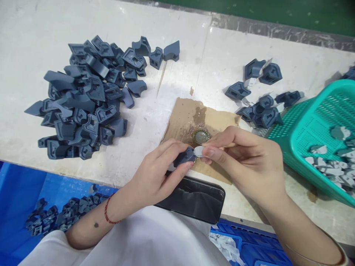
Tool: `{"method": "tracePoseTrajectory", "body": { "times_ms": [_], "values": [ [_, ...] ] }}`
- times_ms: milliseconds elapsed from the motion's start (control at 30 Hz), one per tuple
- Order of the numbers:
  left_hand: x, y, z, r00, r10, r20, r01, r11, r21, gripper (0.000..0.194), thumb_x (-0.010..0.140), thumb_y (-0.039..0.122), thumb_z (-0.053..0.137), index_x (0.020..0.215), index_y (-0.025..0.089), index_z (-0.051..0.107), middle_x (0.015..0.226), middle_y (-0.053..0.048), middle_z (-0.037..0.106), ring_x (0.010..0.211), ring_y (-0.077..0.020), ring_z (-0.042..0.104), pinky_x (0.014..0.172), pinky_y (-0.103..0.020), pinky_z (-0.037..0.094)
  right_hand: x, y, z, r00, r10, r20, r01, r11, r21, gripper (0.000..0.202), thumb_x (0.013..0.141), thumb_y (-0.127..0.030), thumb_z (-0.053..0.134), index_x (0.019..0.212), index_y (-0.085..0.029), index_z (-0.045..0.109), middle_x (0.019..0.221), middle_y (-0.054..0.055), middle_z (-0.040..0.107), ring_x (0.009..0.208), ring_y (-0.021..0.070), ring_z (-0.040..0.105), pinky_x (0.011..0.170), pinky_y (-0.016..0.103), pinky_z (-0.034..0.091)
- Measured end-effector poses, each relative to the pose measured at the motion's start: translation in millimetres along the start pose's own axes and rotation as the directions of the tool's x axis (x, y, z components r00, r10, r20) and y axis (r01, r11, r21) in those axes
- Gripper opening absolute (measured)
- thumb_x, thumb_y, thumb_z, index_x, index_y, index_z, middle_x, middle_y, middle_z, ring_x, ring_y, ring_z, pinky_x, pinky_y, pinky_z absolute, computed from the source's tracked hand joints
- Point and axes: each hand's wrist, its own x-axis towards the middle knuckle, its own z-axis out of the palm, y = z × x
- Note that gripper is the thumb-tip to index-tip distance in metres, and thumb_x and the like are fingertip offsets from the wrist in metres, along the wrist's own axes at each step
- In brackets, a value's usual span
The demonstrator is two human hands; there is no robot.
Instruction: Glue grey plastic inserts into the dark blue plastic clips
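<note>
My left hand [162,168] is closed around a dark blue-grey plastic part [183,158] above the front of the table. Between the thumb and fingers of my right hand [245,159] is a small light-grey plastic piece [199,151], its left end at the blue part; whether it is seated in it I cannot tell. Just beyond the hands, a bottle cap [202,137] with greyish contents lies on a wet-stained sheet of cardboard [222,120]. Below my hands a black smartphone [198,201] lies at the table's front edge.
A large pile of blue-grey parts [83,99] covers the table's left side. Several parts with white pieces [260,107] lie at right, beside a green basket [298,136] of light-grey pieces. Blue bins [16,199] holding parts stand below the front edge.
</note>
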Motion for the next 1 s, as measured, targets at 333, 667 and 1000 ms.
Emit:
{"method": "tracePoseTrajectory", "body": {
  "times_ms": [333, 667, 1000],
  "values": [
    [0.6, -1.2, 1.4, 1.000, 0.006, -0.008, -0.006, 1.000, 0.016, 0.013, 0.104, 0.016, 0.055, 0.117, 0.016, 0.057, 0.098, -0.006, 0.067, 0.089, -0.0152, 0.064, 0.079, -0.025, 0.054, -0.4, -0.6, 2.4, 0.996, 0.039, 0.074, -0.037, 0.999, -0.031, 0.013, 0.086, -0.025, 0.083, 0.080, -0.022, 0.071, 0.074, -0.003, 0.075, 0.064, 0.0125, 0.068, 0.056, 0.022, 0.053],
    [2.5, 2.5, -1.4, 1.000, 0.005, 0.019, -0.004, 0.998, -0.058, 0.009, 0.105, 0.023, 0.052, 0.109, 0.018, 0.058, 0.094, -0.006, 0.067, 0.084, -0.0158, 0.064, 0.073, -0.027, 0.054, 6.7, 1.5, -8.8, 0.855, -0.321, 0.407, 0.498, 0.726, -0.474, 0.032, 0.109, -0.028, 0.045, 0.077, -0.023, 0.046, 0.070, 0.000, 0.052, 0.066, 0.0156, 0.050, 0.062, 0.030, 0.042],
    [-0.4, -2.5, 2.4, 1.000, 0.027, -0.008, -0.027, 1.000, -0.004, 0.013, 0.104, 0.022, 0.055, 0.114, 0.015, 0.060, 0.101, -0.010, 0.072, 0.091, -0.0181, 0.068, 0.079, -0.028, 0.057, 5.1, -0.4, -5.2, 0.843, -0.294, 0.451, 0.532, 0.582, -0.615, 0.035, 0.111, -0.029, 0.040, 0.077, -0.023, 0.045, 0.070, 0.000, 0.052, 0.062, 0.0147, 0.049, 0.057, 0.028, 0.038]
  ]
}}
